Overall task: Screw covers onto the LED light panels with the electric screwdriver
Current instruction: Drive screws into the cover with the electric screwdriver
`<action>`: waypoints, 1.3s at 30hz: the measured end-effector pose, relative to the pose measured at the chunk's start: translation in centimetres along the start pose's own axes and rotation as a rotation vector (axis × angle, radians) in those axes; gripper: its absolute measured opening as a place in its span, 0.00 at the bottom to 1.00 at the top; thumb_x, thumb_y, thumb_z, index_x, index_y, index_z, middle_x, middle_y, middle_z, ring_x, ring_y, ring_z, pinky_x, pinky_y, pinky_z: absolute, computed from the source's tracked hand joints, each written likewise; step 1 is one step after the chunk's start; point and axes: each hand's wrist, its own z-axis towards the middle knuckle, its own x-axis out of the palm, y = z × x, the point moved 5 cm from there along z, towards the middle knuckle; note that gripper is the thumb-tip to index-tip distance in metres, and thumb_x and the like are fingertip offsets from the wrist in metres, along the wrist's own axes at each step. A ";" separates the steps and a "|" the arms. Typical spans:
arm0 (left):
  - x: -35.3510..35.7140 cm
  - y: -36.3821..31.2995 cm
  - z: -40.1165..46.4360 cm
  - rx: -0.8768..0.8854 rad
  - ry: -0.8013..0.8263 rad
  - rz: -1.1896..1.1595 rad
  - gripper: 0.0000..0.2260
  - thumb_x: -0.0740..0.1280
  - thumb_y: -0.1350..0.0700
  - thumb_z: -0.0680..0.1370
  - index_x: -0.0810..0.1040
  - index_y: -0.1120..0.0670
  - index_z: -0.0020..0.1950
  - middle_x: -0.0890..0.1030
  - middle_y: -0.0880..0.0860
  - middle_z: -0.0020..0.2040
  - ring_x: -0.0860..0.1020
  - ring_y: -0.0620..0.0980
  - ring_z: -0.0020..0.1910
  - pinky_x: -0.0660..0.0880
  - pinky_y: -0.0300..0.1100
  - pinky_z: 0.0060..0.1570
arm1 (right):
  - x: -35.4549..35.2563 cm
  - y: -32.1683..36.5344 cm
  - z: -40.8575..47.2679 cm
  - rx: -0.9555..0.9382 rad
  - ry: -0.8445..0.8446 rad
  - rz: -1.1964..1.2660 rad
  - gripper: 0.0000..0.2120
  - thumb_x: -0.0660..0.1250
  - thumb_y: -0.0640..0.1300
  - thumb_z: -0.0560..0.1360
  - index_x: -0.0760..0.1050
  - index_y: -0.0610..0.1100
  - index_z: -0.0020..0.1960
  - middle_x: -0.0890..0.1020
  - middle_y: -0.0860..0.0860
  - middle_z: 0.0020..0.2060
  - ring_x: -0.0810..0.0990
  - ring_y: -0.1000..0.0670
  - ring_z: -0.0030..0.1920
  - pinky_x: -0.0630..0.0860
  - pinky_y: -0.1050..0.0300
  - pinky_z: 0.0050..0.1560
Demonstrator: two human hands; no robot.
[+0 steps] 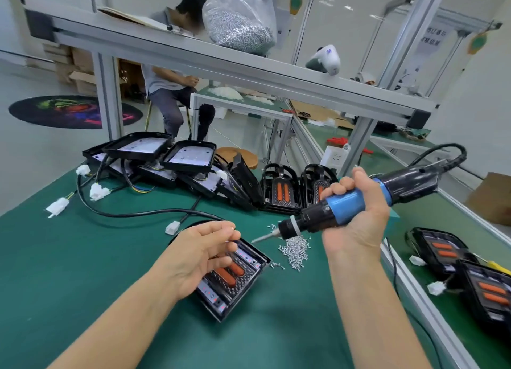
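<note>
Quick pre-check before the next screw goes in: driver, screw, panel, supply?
1. Electric screwdriver gripped by right hand: ok.
2. Bit on a screw hole: not ok, it hangs off the panel's edge.
3. Left hand pinching a screw: cannot tell, too small.
4. Panel flat on the green mat, cover seated: ok.
5. Loose screws beside the panel: ok.

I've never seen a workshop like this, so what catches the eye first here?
The blue and black electric screwdriver, gripped in the right hand with its tip over a pile of loose screws. Below it, the left hand hovers over an LED light panel with orange strips on the green mat.
</note>
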 end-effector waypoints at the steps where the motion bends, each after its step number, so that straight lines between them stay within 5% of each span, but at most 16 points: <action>1: -0.2 0.0 -0.1 -0.011 -0.002 -0.021 0.10 0.70 0.61 0.67 0.80 0.59 0.47 0.82 0.53 0.37 0.79 0.45 0.30 0.76 0.36 0.26 | 0.5 -0.3 -0.3 -0.022 0.011 0.009 0.05 0.62 0.36 0.76 0.73 0.44 0.45 0.74 0.53 0.28 0.72 0.55 0.26 0.74 0.63 0.33; 7: -0.3 0.2 -0.4 -0.057 0.067 -0.222 0.11 0.70 0.64 0.67 0.80 0.62 0.48 0.81 0.56 0.36 0.79 0.46 0.29 0.77 0.35 0.27 | 2.8 -1.5 -1.2 -0.089 0.090 0.010 0.07 0.64 0.36 0.70 0.72 0.46 0.44 0.73 0.53 0.27 0.71 0.56 0.26 0.73 0.64 0.33; 22: -0.2 0.7 -0.5 -0.021 0.074 -0.268 0.10 0.69 0.64 0.67 0.80 0.63 0.47 0.82 0.56 0.36 0.79 0.46 0.30 0.78 0.36 0.29 | 2.7 -2.3 -1.5 -0.109 0.077 -0.018 0.09 0.64 0.38 0.65 0.72 0.46 0.44 0.73 0.54 0.27 0.72 0.56 0.27 0.73 0.63 0.33; 33: -0.1 -0.2 -1.0 0.344 -0.160 0.007 0.05 0.68 0.70 0.73 0.81 0.62 0.43 0.83 0.56 0.34 0.77 0.45 0.29 0.78 0.35 0.32 | 2.0 -2.4 -1.9 -0.151 0.007 -0.010 0.10 0.65 0.36 0.64 0.72 0.46 0.43 0.72 0.53 0.27 0.71 0.55 0.26 0.73 0.64 0.32; 39: 0.2 0.0 -0.9 0.338 -0.149 -0.045 0.05 0.67 0.69 0.73 0.81 0.63 0.45 0.83 0.55 0.35 0.77 0.45 0.30 0.77 0.35 0.33 | 1.7 -2.3 -1.7 -0.152 -0.017 0.020 0.10 0.65 0.37 0.64 0.72 0.46 0.43 0.73 0.54 0.27 0.72 0.56 0.26 0.73 0.64 0.32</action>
